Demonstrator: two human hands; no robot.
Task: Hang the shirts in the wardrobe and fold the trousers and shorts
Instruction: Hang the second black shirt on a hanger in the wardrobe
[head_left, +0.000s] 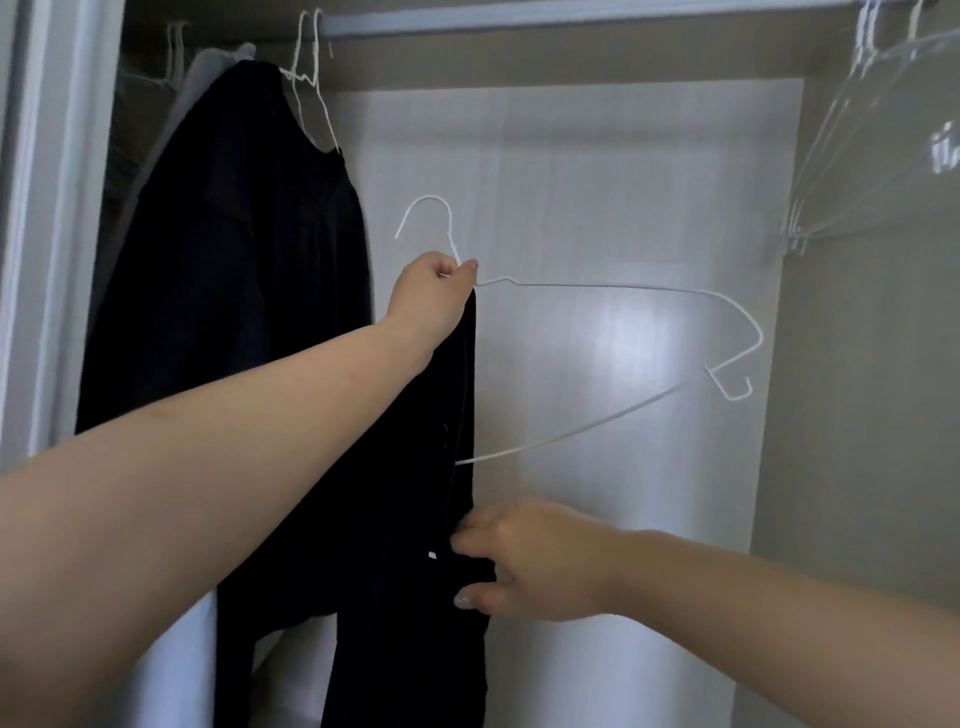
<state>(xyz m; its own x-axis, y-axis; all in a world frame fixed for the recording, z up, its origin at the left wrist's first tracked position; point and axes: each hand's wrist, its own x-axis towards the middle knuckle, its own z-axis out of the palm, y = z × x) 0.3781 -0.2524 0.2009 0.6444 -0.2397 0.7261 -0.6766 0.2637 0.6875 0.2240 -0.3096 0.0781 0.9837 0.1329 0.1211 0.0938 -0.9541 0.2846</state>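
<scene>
My left hand pinches the neck of a white wire hanger just below its hook, holding it up inside the wardrobe. A dark shirt hangs from the hanger's left end, straight down; the hanger's right arm is bare. My right hand grips a fold of this dark shirt lower down. The hanger's hook is free of the rail above.
Another dark garment hangs on white hangers at the left of the rail. Several clear plastic hangers hang at the right end. The pale back panel of the wardrobe lies behind, with a side wall at right.
</scene>
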